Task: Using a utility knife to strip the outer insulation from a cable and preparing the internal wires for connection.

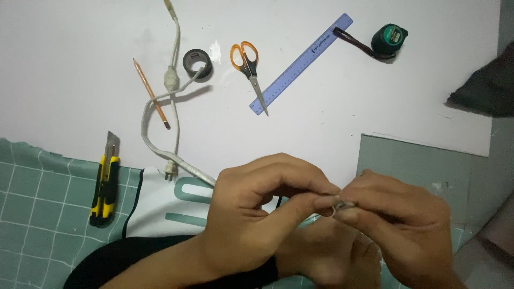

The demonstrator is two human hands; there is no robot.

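Note:
My left hand (257,206) and my right hand (399,225) meet low in the middle of the view, fingertips pinched together on the end of a white cable (152,144). A bit of bare wire or metal shows between the fingertips. The cable runs from my hands up and left across the white sheet (80,64), past a small plug (170,171) and an inline bulge, to the top edge.
On the white sheet lie a pencil (151,93), a roll of black tape (197,63), orange-handled scissors (248,67), a blue ruler (301,63) and a green tape measure (389,40). A yellow utility knife (105,184) rests on the green checked mat at left.

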